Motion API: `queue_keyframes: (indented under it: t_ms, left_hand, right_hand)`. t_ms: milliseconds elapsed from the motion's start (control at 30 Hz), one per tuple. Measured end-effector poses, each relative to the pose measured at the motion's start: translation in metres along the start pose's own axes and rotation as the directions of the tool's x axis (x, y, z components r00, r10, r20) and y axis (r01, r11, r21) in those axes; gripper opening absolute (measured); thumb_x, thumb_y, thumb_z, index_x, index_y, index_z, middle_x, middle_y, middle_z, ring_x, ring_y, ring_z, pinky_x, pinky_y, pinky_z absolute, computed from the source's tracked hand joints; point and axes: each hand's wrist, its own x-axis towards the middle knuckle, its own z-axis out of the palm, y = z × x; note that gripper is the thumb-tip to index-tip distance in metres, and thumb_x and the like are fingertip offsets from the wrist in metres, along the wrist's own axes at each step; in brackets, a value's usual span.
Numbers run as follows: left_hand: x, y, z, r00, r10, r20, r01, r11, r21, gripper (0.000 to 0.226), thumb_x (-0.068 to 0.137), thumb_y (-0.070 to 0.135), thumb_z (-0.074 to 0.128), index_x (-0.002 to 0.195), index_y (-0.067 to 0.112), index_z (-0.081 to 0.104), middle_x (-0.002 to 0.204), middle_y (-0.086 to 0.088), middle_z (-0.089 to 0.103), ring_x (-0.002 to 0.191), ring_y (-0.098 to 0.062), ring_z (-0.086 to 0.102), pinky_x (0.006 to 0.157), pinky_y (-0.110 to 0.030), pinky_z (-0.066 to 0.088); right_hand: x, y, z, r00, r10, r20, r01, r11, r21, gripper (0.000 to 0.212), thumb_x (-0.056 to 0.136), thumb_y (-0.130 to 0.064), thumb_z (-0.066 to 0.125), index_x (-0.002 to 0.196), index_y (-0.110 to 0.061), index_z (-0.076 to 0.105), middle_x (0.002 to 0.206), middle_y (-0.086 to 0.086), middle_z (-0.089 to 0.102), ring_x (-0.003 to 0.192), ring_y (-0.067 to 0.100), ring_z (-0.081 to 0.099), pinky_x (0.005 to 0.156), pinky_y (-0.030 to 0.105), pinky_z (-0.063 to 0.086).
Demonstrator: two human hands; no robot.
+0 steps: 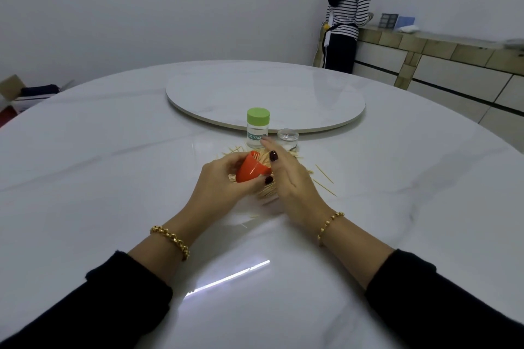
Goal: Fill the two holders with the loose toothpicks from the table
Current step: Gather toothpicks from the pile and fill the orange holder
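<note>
Two hands meet over the toothpick heap [268, 194] at mid-table.

From my station I see the left hand [224, 181] curled round an orange cap [249, 170], which is tilted with its mouth facing away and a few toothpicks showing inside; the right hand [289, 178] is just beside it, fingers stretched forward and blurred, thumb near the cap's rim, and I cannot tell whether it pinches anything; the heap lies on the white table [113, 164] under both hands, with stray toothpicks [324, 187] fanned out to the right; just beyond the hands stand the green-lidded holder [258, 129], upright with its lid on, and on its right a short clear holder [287, 139]; both sit near the rim of the turntable [263, 93]; far back, a person in a striped top [350, 8] stands at a counter.
</note>
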Motion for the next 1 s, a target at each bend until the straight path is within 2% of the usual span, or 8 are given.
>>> queue_keyframes:
  t_ms: [100, 200, 367, 433, 567, 700, 833, 1000]
  left_hand:
    - [0.0, 0.0, 0.0, 1.0, 0.0, 0.008, 0.0, 1.0, 0.017, 0.036, 0.074, 0.018, 0.08, 0.106, 0.023, 0.067, 0.094, 0.018, 0.068, 0.088, 0.011, 0.061, 0.073, -0.004, 0.045]
    - [0.001, 0.001, -0.002, 1.0, -0.012, 0.008, 0.012, 1.0, 0.002, 0.034, 0.075, 0.019, 0.079, 0.104, 0.028, 0.063, 0.094, 0.019, 0.066, 0.088, 0.013, 0.06, 0.072, -0.005, 0.046]
    - [0.0, -0.001, -0.001, 1.0, -0.007, 0.004, 0.007, 1.0, 0.01, 0.034, 0.078, 0.018, 0.077, 0.106, 0.028, 0.061, 0.097, 0.016, 0.065, 0.093, 0.01, 0.059, 0.076, -0.007, 0.047]
    - [-0.001, -0.001, -0.001, 1.0, -0.01, 0.015, 0.01, 1.0, 0.007, 0.035, 0.078, 0.017, 0.076, 0.107, 0.029, 0.059, 0.096, 0.02, 0.064, 0.091, 0.012, 0.058, 0.076, -0.007, 0.046]
    - [0.0, 0.001, 0.0, 1.0, -0.01, 0.017, 0.01, 1.0, -0.004, 0.039, 0.077, 0.02, 0.077, 0.111, 0.025, 0.06, 0.097, 0.02, 0.063, 0.089, 0.011, 0.059, 0.073, -0.003, 0.044]
    - [0.001, -0.001, 0.0, 0.999, -0.024, 0.023, 0.024, 1.0, 0.008, 0.047, 0.076, 0.025, 0.077, 0.12, 0.02, 0.059, 0.104, 0.012, 0.063, 0.096, 0.002, 0.058, 0.073, -0.003, 0.046]
    - [0.001, -0.003, -0.001, 0.998, -0.044, 0.033, 0.044, 0.999, 0.018, 0.054, 0.075, 0.029, 0.076, 0.125, 0.02, 0.057, 0.112, 0.008, 0.062, 0.103, -0.006, 0.057, 0.075, -0.009, 0.047]
    - [0.0, 0.0, 0.0, 0.998, -0.055, 0.029, 0.054, 0.999, 0.005, 0.052, 0.074, 0.031, 0.077, 0.122, 0.023, 0.057, 0.108, 0.011, 0.061, 0.099, 0.001, 0.057, 0.073, -0.005, 0.045]
  right_hand:
    - [-0.004, -0.007, 0.005, 0.998, -0.04, 0.049, 0.043, 0.998, -0.054, 0.06, 0.092, -0.046, 0.023, 0.141, -0.02, 0.043, 0.139, -0.006, 0.051, 0.127, -0.002, 0.041, 0.113, 0.051, 0.023]
    - [-0.005, -0.011, 0.003, 0.993, -0.113, 0.042, 0.116, 0.99, -0.079, 0.057, 0.093, -0.042, 0.022, 0.142, -0.02, 0.042, 0.14, -0.009, 0.05, 0.127, -0.005, 0.04, 0.115, 0.051, 0.016]
    - [0.0, 0.0, 0.0, 0.996, -0.042, 0.077, 0.059, 0.969, -0.241, 0.057, 0.094, -0.049, 0.019, 0.144, -0.029, 0.038, 0.153, -0.015, 0.029, 0.142, -0.004, 0.017, 0.117, 0.053, 0.004]
    - [0.002, 0.005, -0.004, 0.997, -0.013, 0.076, 0.033, 0.962, -0.271, 0.055, 0.094, -0.05, 0.02, 0.143, -0.033, 0.04, 0.154, -0.017, 0.025, 0.143, -0.003, 0.014, 0.117, 0.053, 0.003]
    - [0.002, 0.01, -0.016, 0.999, -0.024, 0.039, 0.032, 0.977, -0.212, 0.047, 0.097, -0.044, 0.025, 0.139, -0.036, 0.044, 0.152, -0.014, 0.033, 0.141, -0.001, 0.024, 0.117, 0.049, 0.011]
    - [0.0, 0.021, -0.032, 0.997, 0.067, 0.027, -0.059, 0.967, -0.247, 0.044, 0.1, -0.041, 0.03, 0.141, -0.029, 0.044, 0.15, -0.009, 0.038, 0.14, 0.002, 0.028, 0.117, 0.049, 0.016]
    - [-0.002, 0.034, -0.052, 0.949, 0.311, 0.05, -0.272, 0.89, -0.366, 0.05, 0.101, -0.042, 0.031, 0.146, -0.02, 0.034, 0.156, 0.001, 0.025, 0.146, 0.01, 0.013, 0.118, 0.047, 0.009]
    - [-0.009, 0.041, -0.065, 0.901, 0.432, 0.031, -0.379, 0.821, -0.426, 0.059, 0.1, -0.047, 0.027, 0.149, -0.013, 0.025, 0.156, 0.003, 0.025, 0.146, 0.017, 0.014, 0.119, 0.039, 0.005]
